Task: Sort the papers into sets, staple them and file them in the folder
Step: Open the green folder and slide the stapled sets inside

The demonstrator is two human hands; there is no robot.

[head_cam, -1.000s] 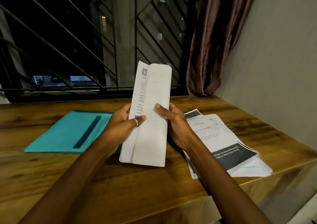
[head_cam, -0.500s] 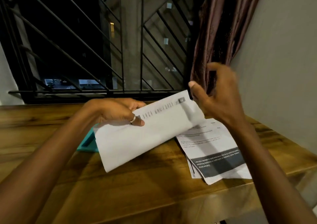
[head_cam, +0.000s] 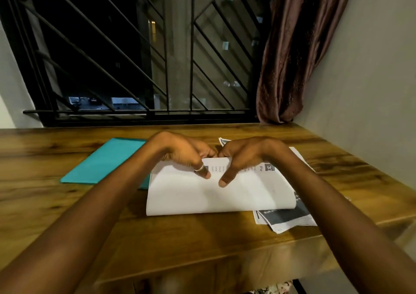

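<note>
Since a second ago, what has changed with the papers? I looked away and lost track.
The folded set of papers went from upright in both hands to lying flat on the table, its long side crosswise. The right hand let go briefly, then returned; it and the left hand now press along the far edge. The teal folder and the loose sheets stayed put.
</note>
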